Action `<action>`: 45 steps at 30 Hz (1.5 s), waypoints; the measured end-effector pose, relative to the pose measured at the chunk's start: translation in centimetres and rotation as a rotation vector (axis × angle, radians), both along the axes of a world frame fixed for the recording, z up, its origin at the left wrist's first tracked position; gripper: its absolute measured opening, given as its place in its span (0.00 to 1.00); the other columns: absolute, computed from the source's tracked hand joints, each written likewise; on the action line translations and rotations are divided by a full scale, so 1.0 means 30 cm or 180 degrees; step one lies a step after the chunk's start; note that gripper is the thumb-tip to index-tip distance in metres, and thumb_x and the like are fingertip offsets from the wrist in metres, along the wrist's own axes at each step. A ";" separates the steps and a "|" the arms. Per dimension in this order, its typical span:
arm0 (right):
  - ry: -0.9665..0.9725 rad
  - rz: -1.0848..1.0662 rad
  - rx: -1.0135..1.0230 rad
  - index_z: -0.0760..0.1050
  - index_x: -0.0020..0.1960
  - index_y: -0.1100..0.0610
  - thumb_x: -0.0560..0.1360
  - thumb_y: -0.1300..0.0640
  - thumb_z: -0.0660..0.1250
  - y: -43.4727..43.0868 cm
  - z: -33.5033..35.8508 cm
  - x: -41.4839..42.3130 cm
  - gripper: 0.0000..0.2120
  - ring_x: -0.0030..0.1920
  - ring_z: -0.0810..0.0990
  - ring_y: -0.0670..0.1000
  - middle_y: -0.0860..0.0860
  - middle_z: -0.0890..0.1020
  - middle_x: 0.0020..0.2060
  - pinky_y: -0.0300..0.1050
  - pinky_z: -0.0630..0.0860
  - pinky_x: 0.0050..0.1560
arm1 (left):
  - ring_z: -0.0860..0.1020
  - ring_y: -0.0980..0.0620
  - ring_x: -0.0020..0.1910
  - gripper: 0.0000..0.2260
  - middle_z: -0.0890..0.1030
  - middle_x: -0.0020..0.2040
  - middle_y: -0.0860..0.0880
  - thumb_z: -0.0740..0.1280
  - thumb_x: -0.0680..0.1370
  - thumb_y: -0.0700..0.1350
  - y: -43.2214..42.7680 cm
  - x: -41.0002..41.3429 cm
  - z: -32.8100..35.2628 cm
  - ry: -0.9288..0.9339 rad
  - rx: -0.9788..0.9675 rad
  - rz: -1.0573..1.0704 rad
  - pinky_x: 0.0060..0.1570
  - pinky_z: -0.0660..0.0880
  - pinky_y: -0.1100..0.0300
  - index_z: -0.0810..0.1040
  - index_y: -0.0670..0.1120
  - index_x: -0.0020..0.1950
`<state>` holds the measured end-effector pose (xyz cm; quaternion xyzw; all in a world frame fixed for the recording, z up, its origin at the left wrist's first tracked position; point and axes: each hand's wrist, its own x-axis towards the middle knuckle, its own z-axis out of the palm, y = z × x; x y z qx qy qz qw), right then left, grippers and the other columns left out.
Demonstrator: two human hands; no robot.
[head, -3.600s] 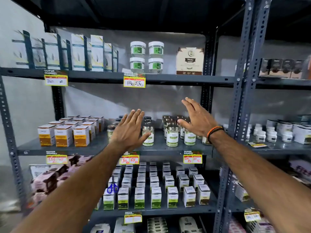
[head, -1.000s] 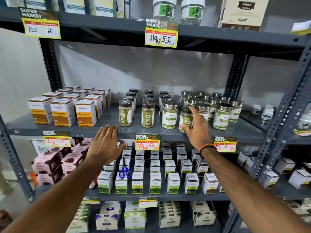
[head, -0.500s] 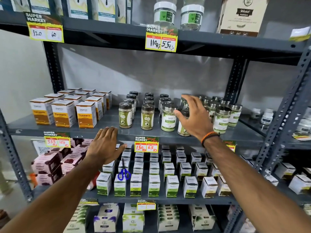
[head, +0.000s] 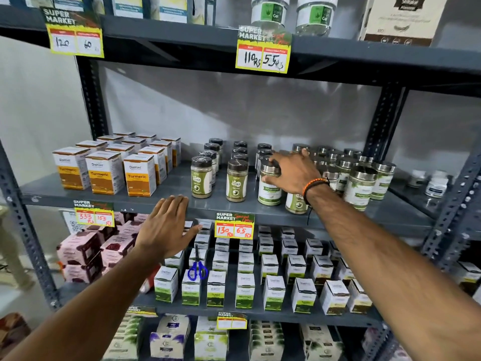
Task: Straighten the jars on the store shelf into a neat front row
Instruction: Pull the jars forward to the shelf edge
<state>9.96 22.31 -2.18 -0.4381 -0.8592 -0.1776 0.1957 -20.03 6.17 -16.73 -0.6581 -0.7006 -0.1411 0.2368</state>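
Four front jars (head: 236,184), right hand (head: 292,173) atop the third.

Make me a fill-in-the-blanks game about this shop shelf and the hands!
1. The right hand is on the lid of a jar with a ______ coloured lid.
2. The left hand rests flat on the front edge of the shelf, holding ______.
3. The boxes left of the jars say ______ on the front.
4. The scissors among the lower boxes have ______ handles.

Missing words: silver; nothing; Turmeric; blue
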 end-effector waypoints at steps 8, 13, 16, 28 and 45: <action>0.0360 0.0215 0.0152 0.70 0.74 0.51 0.77 0.31 0.60 -0.109 0.093 0.033 0.33 0.63 0.80 0.58 0.56 0.82 0.60 0.65 0.52 0.78 | 0.68 0.40 0.75 0.42 0.71 0.75 0.37 0.52 0.78 0.72 -0.053 0.033 0.063 -0.0158 0.0025 -0.0057 0.77 0.61 0.43 0.64 0.38 0.77; 0.1053 0.0285 -0.0059 0.71 0.71 0.48 0.75 0.31 0.64 -0.259 0.179 0.174 0.31 0.58 0.78 0.55 0.54 0.80 0.58 0.52 0.74 0.61 | 0.64 0.40 0.78 0.42 0.67 0.78 0.37 0.51 0.80 0.72 -0.121 0.162 0.138 -0.0157 0.0181 -0.0159 0.79 0.58 0.42 0.59 0.38 0.80; 0.1222 0.0200 -0.0174 0.72 0.70 0.45 0.73 0.31 0.65 -0.324 0.186 0.311 0.30 0.56 0.78 0.53 0.52 0.79 0.57 0.49 0.76 0.55 | 0.65 0.39 0.77 0.41 0.69 0.76 0.38 0.52 0.80 0.71 -0.153 0.312 0.161 -0.0132 0.0330 -0.0345 0.78 0.58 0.43 0.61 0.39 0.79; 0.2185 -0.0341 -0.0467 0.75 0.67 0.52 0.70 0.41 0.75 -0.288 0.052 0.973 0.29 0.57 0.81 0.52 0.51 0.83 0.59 0.46 0.75 0.60 | 0.66 0.40 0.75 0.36 0.71 0.75 0.41 0.58 0.81 0.66 -0.014 0.987 0.195 -0.0204 0.0170 -0.1168 0.75 0.65 0.44 0.64 0.40 0.78; 0.2025 -0.0311 -0.0468 0.73 0.68 0.55 0.72 0.44 0.76 0.077 -0.078 1.084 0.29 0.57 0.80 0.53 0.51 0.81 0.60 0.46 0.75 0.56 | 0.68 0.40 0.73 0.38 0.72 0.75 0.41 0.57 0.80 0.68 0.285 1.144 0.053 0.0036 -0.0101 -0.0890 0.73 0.66 0.44 0.65 0.39 0.78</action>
